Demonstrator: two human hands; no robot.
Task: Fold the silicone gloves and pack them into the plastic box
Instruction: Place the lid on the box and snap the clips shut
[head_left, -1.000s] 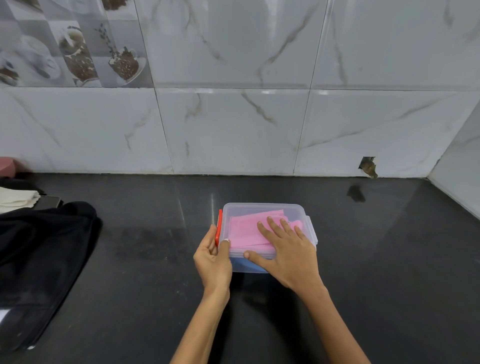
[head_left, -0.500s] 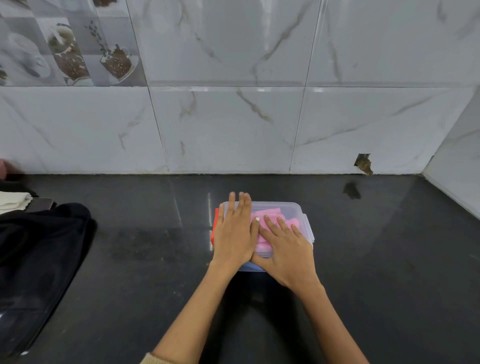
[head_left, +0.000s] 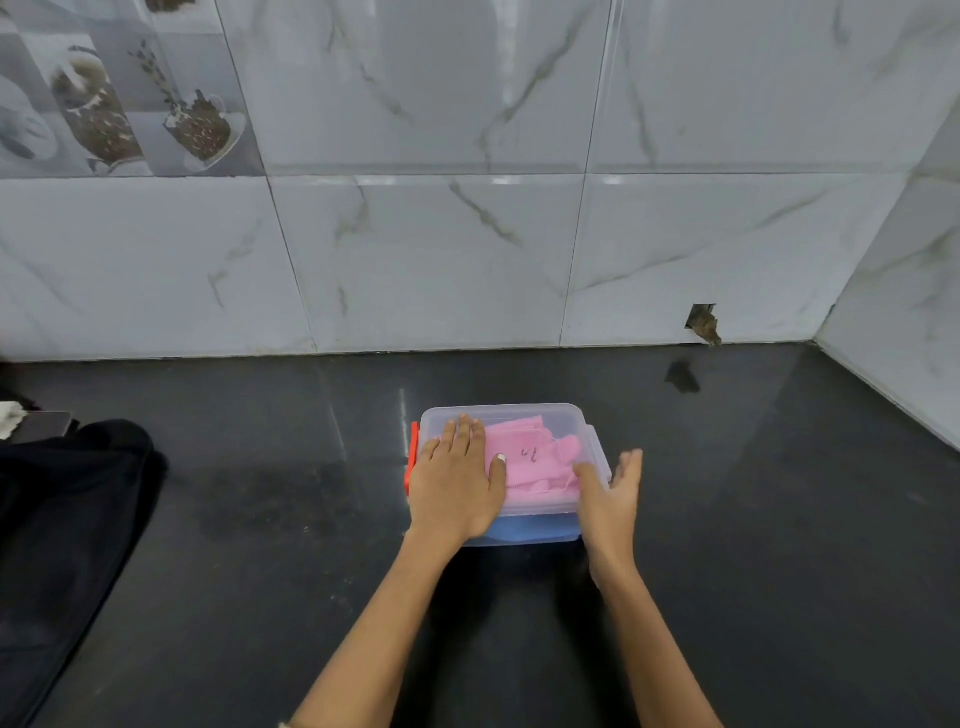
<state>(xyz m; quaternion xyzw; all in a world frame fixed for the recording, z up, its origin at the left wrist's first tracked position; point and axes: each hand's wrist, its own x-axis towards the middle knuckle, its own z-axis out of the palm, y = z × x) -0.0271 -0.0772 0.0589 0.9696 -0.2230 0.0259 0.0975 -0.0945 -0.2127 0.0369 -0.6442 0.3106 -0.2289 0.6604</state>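
Observation:
A clear plastic box (head_left: 550, 415) with a lid on it stands on the black counter, centre of view. Folded pink silicone gloves (head_left: 535, 462) show through the lid, with something blue beneath them at the box's front. An orange-red latch (head_left: 413, 457) sits on the box's left side. My left hand (head_left: 460, 483) lies flat, palm down, on the left half of the lid. My right hand (head_left: 610, 493) is at the box's right edge, fingers apart, thumb touching the lid's right rim.
A black cloth or bag (head_left: 67, 545) covers the counter's left side, with a white item (head_left: 10, 415) behind it. Marble-look wall tiles rise behind and at the right. A small hole (head_left: 702, 323) breaks the back tile.
My left hand moved from the red latch onto the lid's left half. My right hand slid off the lid top to the box's right edge.

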